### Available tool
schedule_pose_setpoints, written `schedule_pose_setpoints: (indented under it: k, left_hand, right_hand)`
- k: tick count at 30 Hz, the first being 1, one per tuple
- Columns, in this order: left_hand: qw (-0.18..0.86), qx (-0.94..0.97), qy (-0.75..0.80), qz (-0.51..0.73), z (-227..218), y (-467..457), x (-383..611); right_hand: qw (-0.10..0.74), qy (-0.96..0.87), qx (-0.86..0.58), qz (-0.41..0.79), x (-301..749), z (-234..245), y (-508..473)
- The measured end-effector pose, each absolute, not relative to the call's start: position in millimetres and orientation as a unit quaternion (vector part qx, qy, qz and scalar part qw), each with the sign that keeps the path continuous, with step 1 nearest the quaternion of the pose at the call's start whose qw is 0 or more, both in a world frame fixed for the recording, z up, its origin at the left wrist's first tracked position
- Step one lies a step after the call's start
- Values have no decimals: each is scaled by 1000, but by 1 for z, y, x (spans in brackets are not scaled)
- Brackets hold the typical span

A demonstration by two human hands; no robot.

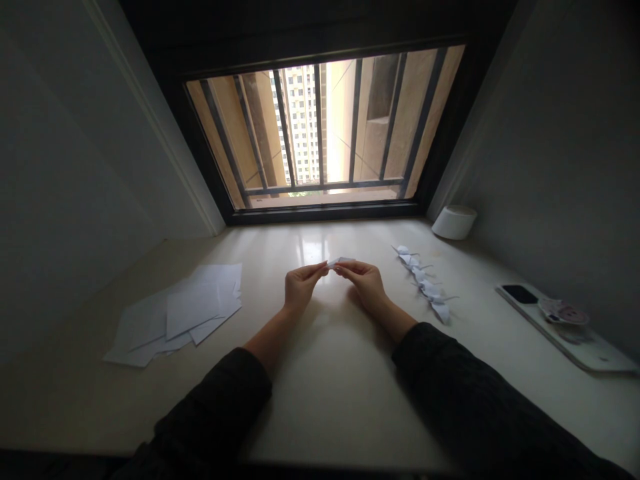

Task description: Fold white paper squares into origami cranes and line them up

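A small folded piece of white paper (342,260) is pinched between my two hands, above the middle of the pale sill. My left hand (303,283) grips its left end between thumb and fingertips. From the right, my right hand (364,279) pinches it, covering much of the paper. The fingertips of both hands nearly meet. To the right of my right hand, several folded paper cranes (419,277) stand in a slanting row. Loose sheets of white paper (195,307) lie overlapped to the left of my left hand.
At the right, a phone (555,323) with a round grip on its back lies face down. A white cylindrical object (454,222) stands in the far right corner. The barred window (325,133) closes off the back of the sill (320,400), with walls on both sides.
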State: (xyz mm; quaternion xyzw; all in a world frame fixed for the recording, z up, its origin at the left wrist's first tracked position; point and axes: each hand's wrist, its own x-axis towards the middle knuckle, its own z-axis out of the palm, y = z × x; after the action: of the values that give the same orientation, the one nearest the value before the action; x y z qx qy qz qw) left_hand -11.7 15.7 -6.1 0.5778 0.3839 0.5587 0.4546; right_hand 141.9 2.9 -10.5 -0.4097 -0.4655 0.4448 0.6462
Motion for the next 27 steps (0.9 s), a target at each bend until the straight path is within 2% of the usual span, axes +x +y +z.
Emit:
schedule_pose_setpoints:
  k: [16, 27]
  left_hand:
    - [439, 567, 378, 585, -11, 16, -7]
    - [483, 550, 376, 568, -3, 13, -7]
  right_hand:
    - [677, -401, -397, 473, 137, -11, 2]
    - [681, -406, -394, 465, 140, -15, 7]
